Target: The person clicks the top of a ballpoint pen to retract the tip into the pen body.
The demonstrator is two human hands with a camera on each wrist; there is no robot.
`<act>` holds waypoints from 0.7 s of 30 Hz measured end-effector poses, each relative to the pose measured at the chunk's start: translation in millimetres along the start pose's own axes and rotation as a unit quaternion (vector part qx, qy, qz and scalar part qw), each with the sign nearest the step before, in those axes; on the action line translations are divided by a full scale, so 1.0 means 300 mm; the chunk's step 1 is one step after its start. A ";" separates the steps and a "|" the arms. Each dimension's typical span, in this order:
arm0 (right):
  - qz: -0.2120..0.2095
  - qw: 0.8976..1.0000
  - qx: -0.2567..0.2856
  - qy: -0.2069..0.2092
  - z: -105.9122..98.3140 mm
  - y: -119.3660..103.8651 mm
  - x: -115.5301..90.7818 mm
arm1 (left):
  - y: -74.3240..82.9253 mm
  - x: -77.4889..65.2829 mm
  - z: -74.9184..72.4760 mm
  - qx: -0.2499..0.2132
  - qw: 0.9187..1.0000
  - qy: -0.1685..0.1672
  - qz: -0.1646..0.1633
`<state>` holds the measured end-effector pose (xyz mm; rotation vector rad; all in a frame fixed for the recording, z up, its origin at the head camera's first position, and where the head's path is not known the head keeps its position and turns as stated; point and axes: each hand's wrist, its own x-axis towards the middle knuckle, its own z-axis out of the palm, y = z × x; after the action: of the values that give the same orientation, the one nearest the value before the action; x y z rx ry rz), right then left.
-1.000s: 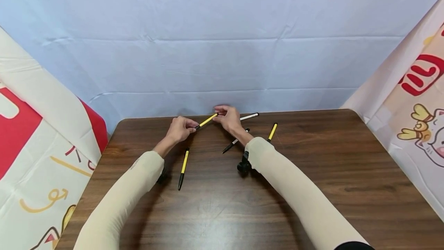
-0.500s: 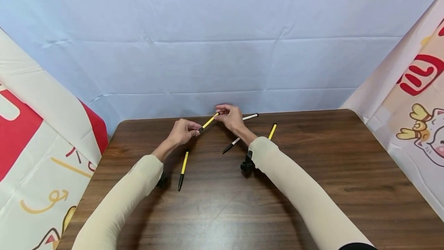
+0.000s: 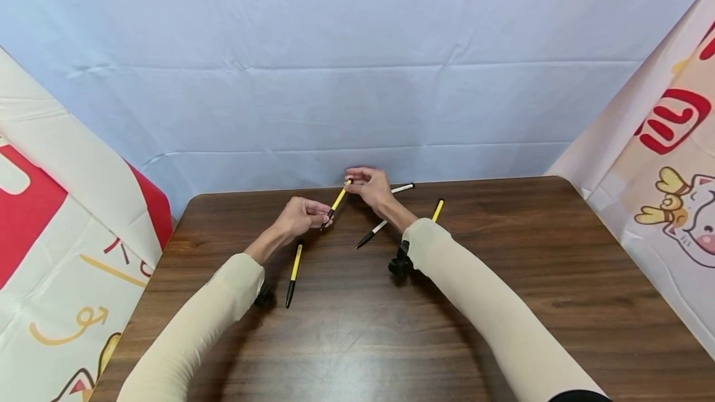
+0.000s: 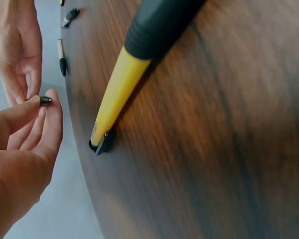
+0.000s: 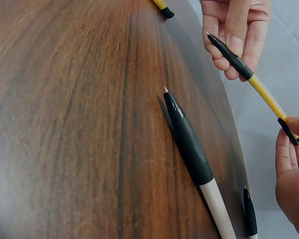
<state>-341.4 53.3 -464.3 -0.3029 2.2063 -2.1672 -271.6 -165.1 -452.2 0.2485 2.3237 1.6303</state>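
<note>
Between my two hands a yellow ballpoint pen (image 3: 340, 198) with a black grip is held up near the table's far edge. My left hand (image 3: 297, 216) pinches its black grip between thumb and fingers. In the right wrist view the pen's metal tip sticks out beyond that grip. My right hand (image 3: 373, 192) pinches the other end, beside the black clip (image 5: 285, 128). A second yellow pen (image 3: 295, 265) lies on the table near my left wrist. A white pen (image 3: 380, 227) with a black grip lies below my right hand, partly covered by that wrist.
Another white pen (image 3: 403, 188) lies by the far edge, behind the right hand. A third yellow pen (image 3: 438, 209) is partly hidden by the right sleeve. The brown wooden table (image 3: 530, 253) ends against a pale cloth backdrop (image 3: 357, 92).
My left hand has moved right and nearer to me, swinging the pen's grip end down, so the pen stands steeper in the head view. The right hand stays nearly in place.
</note>
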 end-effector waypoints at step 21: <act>0.065 0.990 0.113 -0.051 -0.009 -0.041 -0.023 | 0.051 0.004 0.083 -0.202 0.977 -0.007 -0.066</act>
<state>-333.7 56.9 -452.7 -0.2455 1.8502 -2.2490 -264.9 -137.2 -445.9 0.0168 1.8943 1.9697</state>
